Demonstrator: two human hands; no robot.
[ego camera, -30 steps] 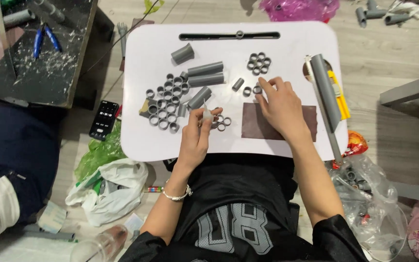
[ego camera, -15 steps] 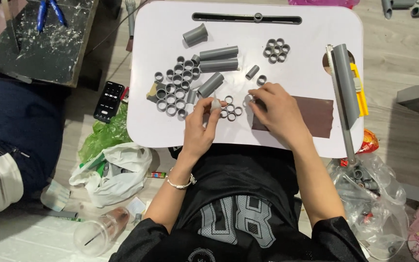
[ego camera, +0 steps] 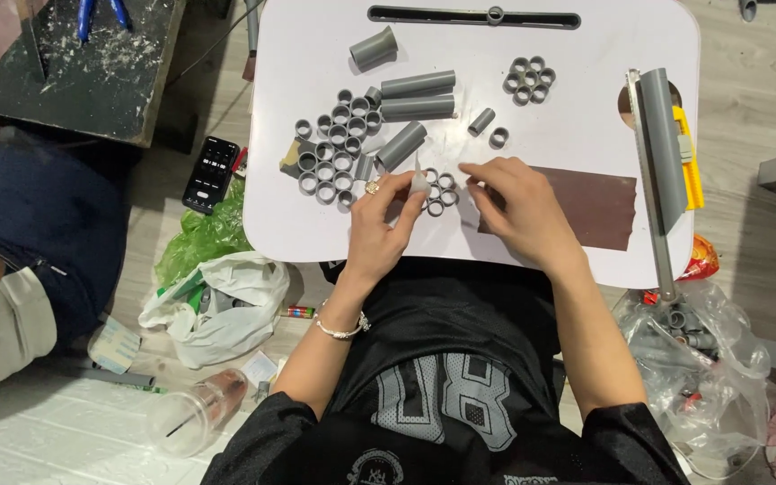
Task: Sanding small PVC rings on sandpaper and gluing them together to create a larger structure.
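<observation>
My left hand [ego camera: 381, 229] pinches a small pale glue tube [ego camera: 418, 182], its tip over a little cluster of grey pipe rings [ego camera: 440, 193] on the white lap table [ego camera: 586, 144]. My right hand [ego camera: 521, 208] rests beside that cluster with its fingertips pinched together just to the right of it; whether a ring is between them I cannot tell. A brown sheet of sandpaper [ego camera: 599, 208] lies partly under my right hand. A larger group of grey rings [ego camera: 327, 153] sits left of my left hand.
Longer grey pipe pieces [ego camera: 417, 96] and a round ring cluster [ego camera: 529, 81] lie farther back. A long grey pipe [ego camera: 663, 148] with a yellow tool lies at the table's right edge. A phone [ego camera: 211, 173], plastic bags and another person's legs [ego camera: 11, 260] are on the floor at left.
My right hand has drawn back from the loose rings toward the small cluster. My left hand with the tube stays near the cluster. The view has shifted, so the table sits higher.
</observation>
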